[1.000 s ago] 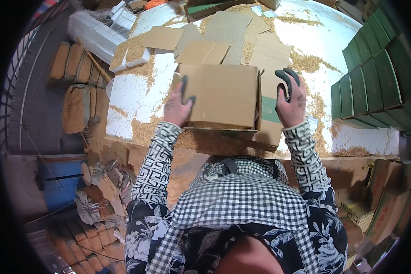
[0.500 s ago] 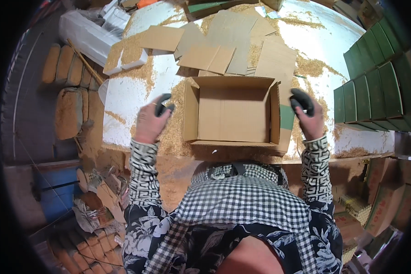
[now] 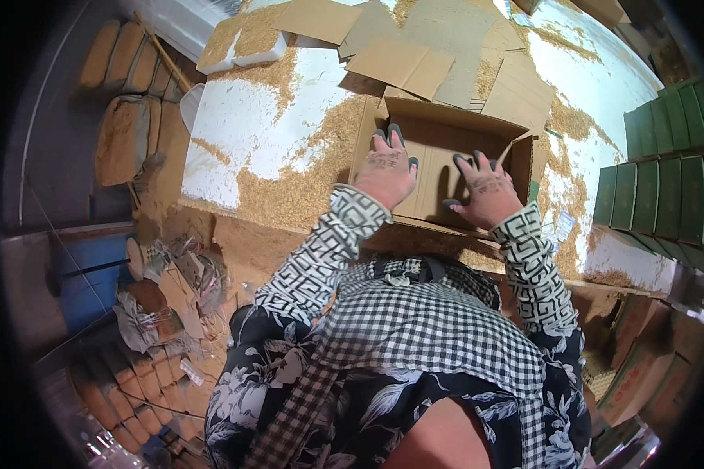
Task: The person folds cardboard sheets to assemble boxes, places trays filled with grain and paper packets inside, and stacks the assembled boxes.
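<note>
An open-topped brown cardboard box stands on the worktable in front of me, slightly turned, with nothing lying in it. My left hand is at the box's left side, its fingers stretched forward over the inside. Over the box's near right part is my right hand, fingers spread and pointing down into it, casting a shadow on the bottom. Both hands have dark-coated fingertips and pinkish backs with printing. Neither one grips anything; whether the fingertips touch the cardboard I cannot tell.
Flat cardboard sheets lie beyond the box. Husk-like tan bits are strewn over the white table. Green boxes are stacked at the right. Tan blocks and a wooden stick are at the left.
Both hands have moved inward, from either side of the box to over it. The view has shifted and tilted, and the box now appears farther right and turned.
</note>
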A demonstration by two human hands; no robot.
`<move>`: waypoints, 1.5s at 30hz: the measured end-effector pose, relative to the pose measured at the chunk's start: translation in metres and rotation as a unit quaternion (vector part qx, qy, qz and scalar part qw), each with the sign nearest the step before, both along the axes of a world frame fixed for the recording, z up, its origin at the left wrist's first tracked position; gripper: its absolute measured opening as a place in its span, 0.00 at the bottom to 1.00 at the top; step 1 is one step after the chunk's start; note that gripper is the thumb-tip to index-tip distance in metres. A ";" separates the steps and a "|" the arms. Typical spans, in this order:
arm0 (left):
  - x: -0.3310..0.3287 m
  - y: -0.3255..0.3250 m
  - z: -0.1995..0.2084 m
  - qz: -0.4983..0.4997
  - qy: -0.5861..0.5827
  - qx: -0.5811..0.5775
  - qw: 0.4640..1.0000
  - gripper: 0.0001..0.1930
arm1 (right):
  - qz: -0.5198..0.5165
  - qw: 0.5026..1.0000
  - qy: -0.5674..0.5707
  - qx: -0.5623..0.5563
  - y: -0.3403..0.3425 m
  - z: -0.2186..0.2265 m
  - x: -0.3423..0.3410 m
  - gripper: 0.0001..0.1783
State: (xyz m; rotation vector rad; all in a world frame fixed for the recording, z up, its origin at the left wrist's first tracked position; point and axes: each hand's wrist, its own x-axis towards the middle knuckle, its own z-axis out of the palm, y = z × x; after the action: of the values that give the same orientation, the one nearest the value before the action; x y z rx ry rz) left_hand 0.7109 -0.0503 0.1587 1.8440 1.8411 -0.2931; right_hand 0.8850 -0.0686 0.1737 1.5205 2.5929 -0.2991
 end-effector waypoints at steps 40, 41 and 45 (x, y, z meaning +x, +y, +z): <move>-0.024 -0.023 -0.062 0.062 0.005 0.190 0.980 0.33 | -0.144 0.591 0.793 -0.004 0.091 0.024 0.111 0.26; -0.024 -0.022 -0.057 0.061 0.006 0.189 0.980 0.33 | -0.175 0.547 0.818 0.032 0.103 0.045 0.125 0.26; -0.016 -0.019 -0.031 0.025 0.057 0.123 0.990 0.38 | -0.146 0.813 0.199 0.528 0.145 0.026 0.223 0.13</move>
State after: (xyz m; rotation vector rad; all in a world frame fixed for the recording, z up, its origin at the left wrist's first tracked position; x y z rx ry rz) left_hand 0.6952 -0.0695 0.1277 1.9743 2.0780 -0.1614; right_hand 1.1075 0.0763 0.1996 2.3632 2.9766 1.1385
